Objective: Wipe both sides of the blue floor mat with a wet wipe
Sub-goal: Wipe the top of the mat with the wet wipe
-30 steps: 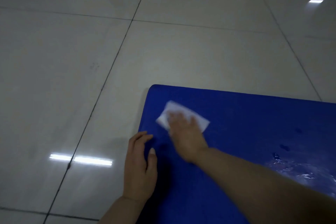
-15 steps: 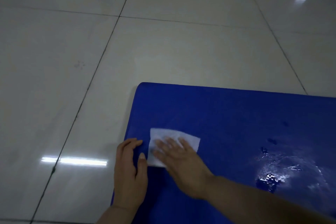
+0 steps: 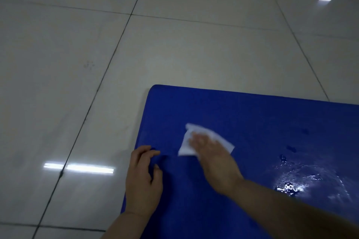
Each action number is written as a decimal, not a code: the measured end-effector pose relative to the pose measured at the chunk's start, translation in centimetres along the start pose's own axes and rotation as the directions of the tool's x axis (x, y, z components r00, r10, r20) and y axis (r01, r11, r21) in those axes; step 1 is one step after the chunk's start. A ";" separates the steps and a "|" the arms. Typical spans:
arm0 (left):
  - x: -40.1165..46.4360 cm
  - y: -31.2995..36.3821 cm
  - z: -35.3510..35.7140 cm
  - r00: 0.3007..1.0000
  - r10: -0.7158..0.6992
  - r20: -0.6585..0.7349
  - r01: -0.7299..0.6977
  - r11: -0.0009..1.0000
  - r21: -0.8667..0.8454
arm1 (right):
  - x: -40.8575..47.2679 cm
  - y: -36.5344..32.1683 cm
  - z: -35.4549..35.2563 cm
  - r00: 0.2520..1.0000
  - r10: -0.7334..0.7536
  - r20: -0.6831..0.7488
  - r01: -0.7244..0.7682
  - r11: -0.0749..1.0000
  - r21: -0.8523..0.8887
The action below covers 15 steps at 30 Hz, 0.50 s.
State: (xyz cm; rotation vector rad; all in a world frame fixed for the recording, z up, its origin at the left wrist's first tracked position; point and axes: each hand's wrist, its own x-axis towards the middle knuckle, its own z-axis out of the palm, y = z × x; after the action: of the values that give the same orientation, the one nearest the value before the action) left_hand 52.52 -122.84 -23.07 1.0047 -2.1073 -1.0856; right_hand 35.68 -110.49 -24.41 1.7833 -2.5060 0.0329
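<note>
Blue floor mat (image 3: 262,141) lies flat on white tiled floor (image 3: 174,54), its rounded far-left corner in view. Right hand (image 3: 211,159) presses flat, fingers extended, on white wet wipe (image 3: 188,141) spread on the mat near that corner; hand blurred. Left hand (image 3: 143,180) rests on the mat's left edge, fingers slightly bent, holding nothing. Wet glistening patch (image 3: 303,182) on mat at right. No legible writing or brand marks.

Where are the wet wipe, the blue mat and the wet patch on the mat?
wet wipe (image 3: 187,137): head view, on its bare left part.
blue mat (image 3: 242,114): head view, on its bare far part.
wet patch (image 3: 291,186): head view, on the shiny puddle.
</note>
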 end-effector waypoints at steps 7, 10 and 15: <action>0.3 -0.3 -0.8 0.999 0.048 0.026 -0.049 0.998 0.033 | -0.4 -2.7 -0.9 0.981 -0.051 0.189 0.050 0.999 0.006; 0.6 0.0 -1.1 1.000 0.027 0.002 -0.027 0.999 0.043 | -1.3 -3.0 -1.8 0.982 -0.149 0.114 0.115 0.958 0.261; 0.2 0.2 -3.4 0.997 0.072 -0.036 -0.069 0.995 0.072 | 2.9 -2.1 -1.3 0.984 0.180 0.015 -0.180 0.968 0.174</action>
State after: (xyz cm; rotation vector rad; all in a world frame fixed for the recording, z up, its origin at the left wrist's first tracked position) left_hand 54.84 -124.31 -21.11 0.9689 -2.1470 -0.9559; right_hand 36.76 -113.81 -22.95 1.6025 -2.7323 0.2708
